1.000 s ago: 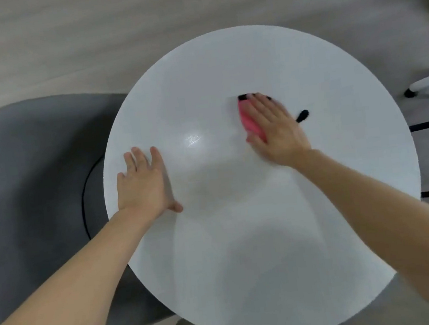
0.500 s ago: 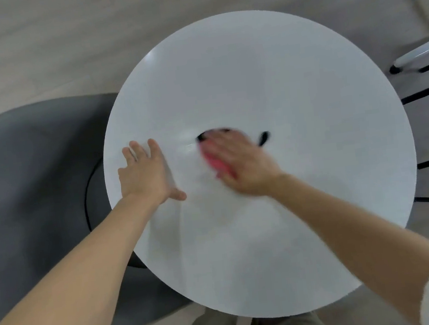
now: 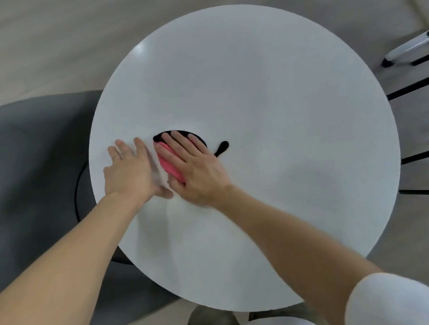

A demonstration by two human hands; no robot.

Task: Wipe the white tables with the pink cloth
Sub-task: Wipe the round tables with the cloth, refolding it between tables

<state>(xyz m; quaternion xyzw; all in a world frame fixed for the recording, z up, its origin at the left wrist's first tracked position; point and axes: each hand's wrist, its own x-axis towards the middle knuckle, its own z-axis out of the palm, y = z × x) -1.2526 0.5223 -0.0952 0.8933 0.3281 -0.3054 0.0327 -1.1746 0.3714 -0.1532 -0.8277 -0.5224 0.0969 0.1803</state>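
R hand (image 3: pixel 193 170) flat, fingers straight, pressing cloth (image 3: pixel 168 165) onto table (image 3: pixel 284 127), left of centre | L hand (image 3: pixel 128 169) flat on table, fingers spread, just beside cloth | rug (image 3: pixel 22 171) under table's left

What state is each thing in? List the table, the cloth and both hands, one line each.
Round white table: both hands rest on its top.
Pink cloth with black trim: lying on the table, mostly covered by the right hand.
Black loop: poking out beside that hand.
Right hand: flat, fingers straight, pressing the cloth.
Left hand: flat on the table beside the cloth, fingers straight.
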